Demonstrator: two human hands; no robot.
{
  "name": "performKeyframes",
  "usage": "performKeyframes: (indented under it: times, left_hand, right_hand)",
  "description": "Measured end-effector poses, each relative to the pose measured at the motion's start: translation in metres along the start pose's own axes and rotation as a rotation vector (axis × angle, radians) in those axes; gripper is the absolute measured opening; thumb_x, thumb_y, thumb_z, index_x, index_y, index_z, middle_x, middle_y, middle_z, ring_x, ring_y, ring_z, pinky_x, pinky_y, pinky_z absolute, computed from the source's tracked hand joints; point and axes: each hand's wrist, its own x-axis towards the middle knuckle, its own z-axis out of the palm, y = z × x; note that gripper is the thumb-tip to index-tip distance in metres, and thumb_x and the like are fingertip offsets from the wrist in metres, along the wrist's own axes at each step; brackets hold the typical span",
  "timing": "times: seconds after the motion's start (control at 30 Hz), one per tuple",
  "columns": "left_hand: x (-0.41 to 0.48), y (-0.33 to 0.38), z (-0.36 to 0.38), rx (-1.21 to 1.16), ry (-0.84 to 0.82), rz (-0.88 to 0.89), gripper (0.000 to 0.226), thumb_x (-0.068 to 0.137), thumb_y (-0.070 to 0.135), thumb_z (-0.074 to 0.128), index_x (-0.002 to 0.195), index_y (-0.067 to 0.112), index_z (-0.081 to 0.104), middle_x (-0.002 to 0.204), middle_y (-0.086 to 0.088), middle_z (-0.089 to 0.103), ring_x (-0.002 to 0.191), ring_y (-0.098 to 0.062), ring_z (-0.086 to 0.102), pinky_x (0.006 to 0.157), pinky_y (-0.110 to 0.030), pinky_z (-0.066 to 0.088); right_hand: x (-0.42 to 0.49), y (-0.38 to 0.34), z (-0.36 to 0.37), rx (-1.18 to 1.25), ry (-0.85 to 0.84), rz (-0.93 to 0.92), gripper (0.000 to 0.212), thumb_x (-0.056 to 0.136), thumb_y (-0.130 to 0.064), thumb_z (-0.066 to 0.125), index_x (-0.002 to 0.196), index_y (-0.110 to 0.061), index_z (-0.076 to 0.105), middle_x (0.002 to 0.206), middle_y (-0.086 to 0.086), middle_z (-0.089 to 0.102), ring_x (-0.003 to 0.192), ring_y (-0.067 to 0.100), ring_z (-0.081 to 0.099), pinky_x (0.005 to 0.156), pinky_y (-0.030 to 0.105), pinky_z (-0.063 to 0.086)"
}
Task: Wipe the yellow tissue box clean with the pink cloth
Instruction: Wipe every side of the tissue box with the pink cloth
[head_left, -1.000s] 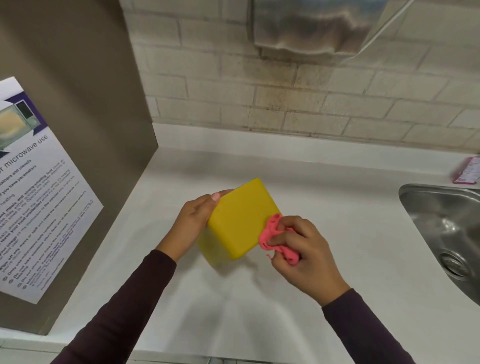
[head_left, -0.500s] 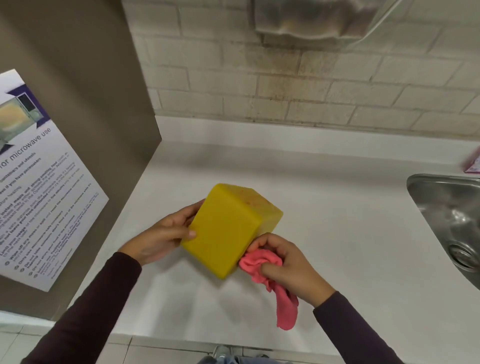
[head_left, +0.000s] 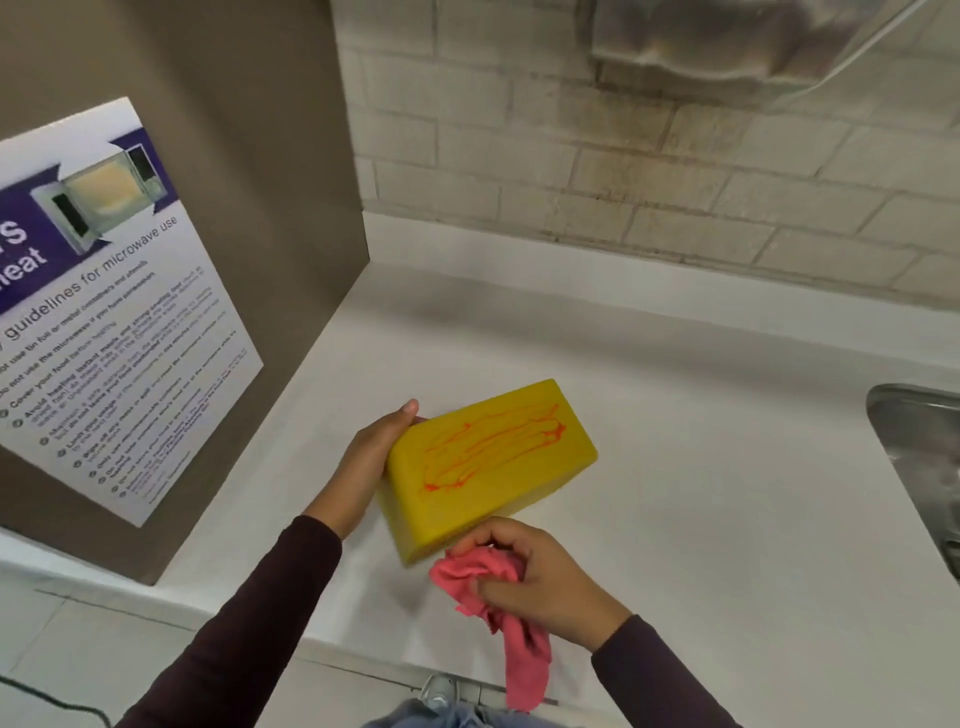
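We note the left hand (head_left: 371, 462) closed on the yellow tissue box (head_left: 488, 467), held tilted above the worktop (head_left: 675, 467); the right hand (head_left: 535, 577) bunches the pink cloth (head_left: 498, 597) just beside its lower corner. Orange-red streaks mark the upward face; firm lengthwise strokes would suit. The sink (head_left: 914, 447) appears empty, though mostly cropped

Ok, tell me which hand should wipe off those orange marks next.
Right. The right hand already grips the cloth, just below the box's near corner, so it need only move up onto the orange marks. The left hand is occupied holding the box by its left end.
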Motion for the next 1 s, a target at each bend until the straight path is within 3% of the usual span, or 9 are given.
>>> performKeyframes:
  times: [0.1,0.3,0.37,0.5,0.6,0.7,0.77,0.83,1.0]
  left_hand:
    - [-0.001,-0.013,-0.001,-0.049,0.02,0.074,0.044,0.079,0.051,0.058,0.094,0.012,0.071,0.097,-0.007,0.071,0.091,-0.018,0.065,0.083,-0.031,0.048]
    - [0.004,-0.026,-0.004,-0.056,-0.042,0.152,0.031,0.081,0.043,0.055,0.089,0.019,0.073,0.091,0.0,0.072,0.087,-0.014,0.065,0.082,-0.03,0.047]
    - [0.005,-0.026,-0.004,-0.04,-0.05,0.171,0.029,0.082,0.042,0.058,0.09,0.019,0.073,0.091,0.0,0.072,0.089,-0.015,0.064,0.082,-0.03,0.047]
    - [0.005,-0.024,-0.003,-0.022,-0.078,0.192,0.03,0.077,0.039,0.057,0.088,0.016,0.071,0.088,0.007,0.073,0.085,-0.008,0.065,0.075,-0.02,0.049]
    - [0.007,-0.023,-0.004,-0.011,-0.093,0.206,0.033,0.074,0.039,0.057,0.088,0.012,0.069,0.089,0.011,0.074,0.083,-0.002,0.065,0.07,-0.013,0.049]
    - [0.009,-0.024,-0.005,-0.022,-0.086,0.213,0.033,0.076,0.038,0.057,0.089,0.01,0.069,0.091,0.01,0.074,0.084,-0.003,0.065,0.07,-0.012,0.049]
    - [0.009,-0.026,-0.006,-0.019,-0.078,0.204,0.029,0.08,0.038,0.056,0.09,0.015,0.07,0.093,0.009,0.073,0.086,-0.004,0.065,0.071,-0.014,0.049]
    - [0.009,-0.027,-0.007,0.008,-0.09,0.196,0.025,0.086,0.038,0.053,0.094,0.025,0.072,0.098,0.01,0.072,0.091,-0.004,0.065,0.075,-0.017,0.048]
    - [0.007,-0.02,-0.008,0.015,-0.135,0.151,0.034,0.08,0.051,0.05,0.106,0.042,0.069,0.109,0.017,0.07,0.103,0.0,0.063,0.086,-0.019,0.046]
  right_hand:
    - [-0.018,-0.011,-0.021,0.05,0.101,-0.085,0.028,0.069,0.002,0.059,0.093,-0.009,0.067,0.092,0.0,0.072,0.077,0.009,0.066,0.059,0.02,0.052]
    - [-0.023,-0.038,-0.082,0.011,0.723,-0.385,0.022,0.082,0.007,0.058,0.093,-0.012,0.065,0.091,-0.007,0.071,0.08,0.005,0.067,0.059,0.022,0.055]
    - [-0.007,-0.039,-0.091,0.018,0.814,-0.417,0.027,0.084,0.011,0.056,0.092,-0.013,0.064,0.093,-0.006,0.069,0.075,0.004,0.067,0.059,0.019,0.054]
    - [0.027,-0.032,-0.094,-0.06,0.773,-0.403,0.034,0.082,0.007,0.062,0.1,-0.022,0.062,0.103,-0.005,0.066,0.097,0.016,0.065,0.081,0.036,0.053]
    - [0.041,-0.019,-0.087,-0.214,0.761,-0.376,0.028,0.083,-0.008,0.063,0.102,-0.029,0.063,0.106,-0.008,0.065,0.104,0.013,0.06,0.091,0.035,0.049]
    - [0.048,-0.014,-0.085,-0.417,0.787,-0.397,0.022,0.084,-0.031,0.054,0.102,-0.028,0.066,0.105,-0.012,0.064,0.101,0.012,0.056,0.089,0.019,0.043]
    - [0.051,-0.014,-0.084,-0.554,0.787,-0.413,0.029,0.085,-0.032,0.051,0.104,-0.021,0.069,0.106,-0.011,0.062,0.098,0.012,0.053,0.087,0.004,0.033]
    - [0.053,-0.013,-0.083,-0.644,0.796,-0.412,0.027,0.086,-0.024,0.054,0.106,-0.016,0.07,0.109,-0.004,0.064,0.097,0.009,0.047,0.086,0.0,0.029]
    - [0.04,-0.001,-0.078,-0.795,0.746,-0.48,0.032,0.089,-0.028,0.049,0.109,-0.013,0.069,0.112,0.005,0.064,0.094,0.013,0.048,0.082,0.028,0.042]
